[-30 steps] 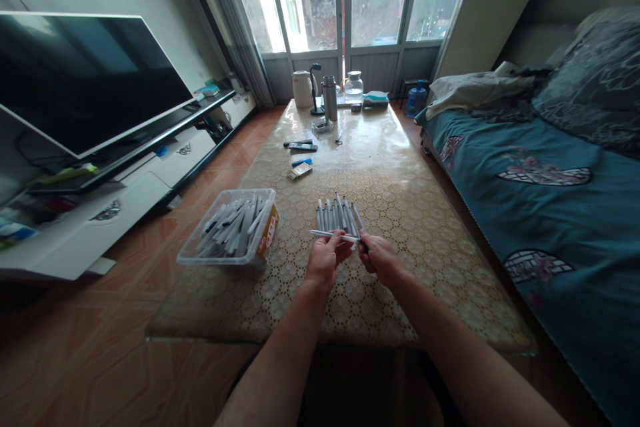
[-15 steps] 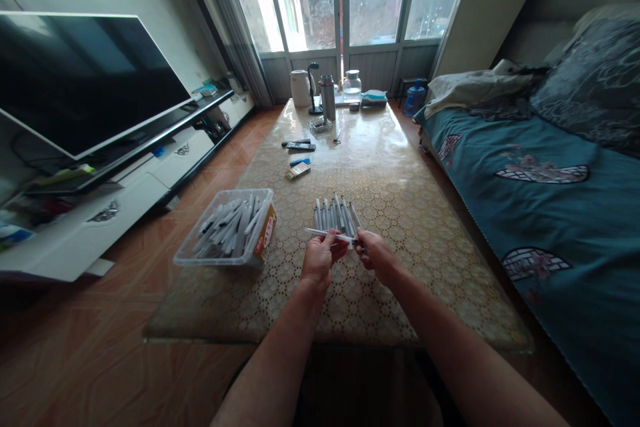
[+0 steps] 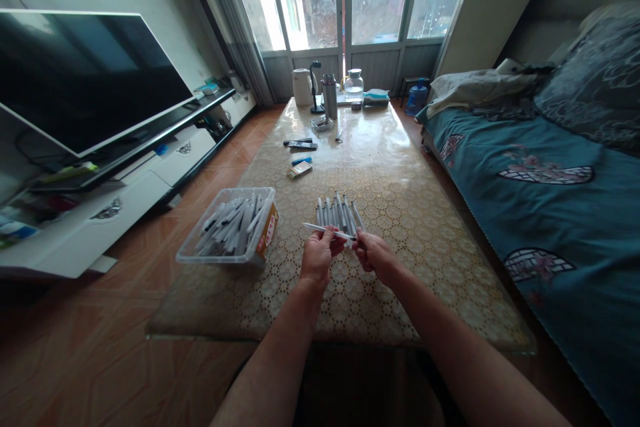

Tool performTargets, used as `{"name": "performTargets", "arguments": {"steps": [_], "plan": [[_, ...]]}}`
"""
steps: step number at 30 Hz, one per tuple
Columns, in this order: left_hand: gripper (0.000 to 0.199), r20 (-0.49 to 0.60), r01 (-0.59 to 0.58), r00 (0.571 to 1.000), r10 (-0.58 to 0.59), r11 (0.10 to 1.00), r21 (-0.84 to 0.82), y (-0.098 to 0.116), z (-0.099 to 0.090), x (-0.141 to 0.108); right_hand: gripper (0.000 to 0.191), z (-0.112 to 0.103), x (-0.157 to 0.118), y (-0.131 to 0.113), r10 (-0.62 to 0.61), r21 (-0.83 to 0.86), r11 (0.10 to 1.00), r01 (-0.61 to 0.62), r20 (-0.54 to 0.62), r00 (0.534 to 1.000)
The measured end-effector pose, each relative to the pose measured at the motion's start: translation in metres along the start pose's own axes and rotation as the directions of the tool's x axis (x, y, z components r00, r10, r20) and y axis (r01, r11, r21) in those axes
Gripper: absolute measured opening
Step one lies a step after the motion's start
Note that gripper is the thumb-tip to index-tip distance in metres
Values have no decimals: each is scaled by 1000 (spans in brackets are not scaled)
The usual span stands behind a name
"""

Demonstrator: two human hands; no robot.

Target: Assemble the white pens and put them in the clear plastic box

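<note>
A slim white pen (image 3: 312,225) lies roughly level between my two hands, its left tip slightly raised. My left hand (image 3: 319,255) pinches it along the middle with the thumb on top. At its dark right end, my right hand (image 3: 376,255) has its fingers closed; whether a separate cap is in them I cannot tell. Just beyond my hands, several pens (image 3: 339,211) lie side by side in a row on the patterned table cover (image 3: 280,300). To the left stands a clear plastic box (image 3: 188,255) filled with many similar pens.
Farther along the table are a small card box (image 3: 300,169), a blue lighter-like item (image 3: 301,161), remotes (image 3: 303,145) and a glass ashtray (image 3: 323,124). At the far end stand a thermos (image 3: 329,97), a kettle (image 3: 301,87) and a glass jug (image 3: 354,85). A bed (image 3: 510,213) flanks the right.
The pen's left end has risen a little in my hands. The whole view has shifted very slightly; the row of pens and the box stay put.
</note>
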State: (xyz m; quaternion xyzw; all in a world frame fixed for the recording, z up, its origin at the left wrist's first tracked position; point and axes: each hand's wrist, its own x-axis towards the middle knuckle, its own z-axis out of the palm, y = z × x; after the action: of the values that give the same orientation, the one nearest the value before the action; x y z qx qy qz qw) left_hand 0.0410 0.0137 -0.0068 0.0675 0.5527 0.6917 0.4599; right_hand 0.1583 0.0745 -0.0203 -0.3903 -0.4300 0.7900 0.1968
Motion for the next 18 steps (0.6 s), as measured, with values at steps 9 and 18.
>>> {"name": "performTargets", "arguments": {"steps": [9, 18], "plan": [[26, 2, -31, 1000, 31, 1000, 6, 2, 0, 0, 31, 2, 0, 3, -51, 64, 997, 48, 43, 998], [18, -12, 4, 1000, -4, 1000, 28, -1, -1, 4, 33, 2, -1, 5, -92, -26, 995, 93, 29, 995]]}}
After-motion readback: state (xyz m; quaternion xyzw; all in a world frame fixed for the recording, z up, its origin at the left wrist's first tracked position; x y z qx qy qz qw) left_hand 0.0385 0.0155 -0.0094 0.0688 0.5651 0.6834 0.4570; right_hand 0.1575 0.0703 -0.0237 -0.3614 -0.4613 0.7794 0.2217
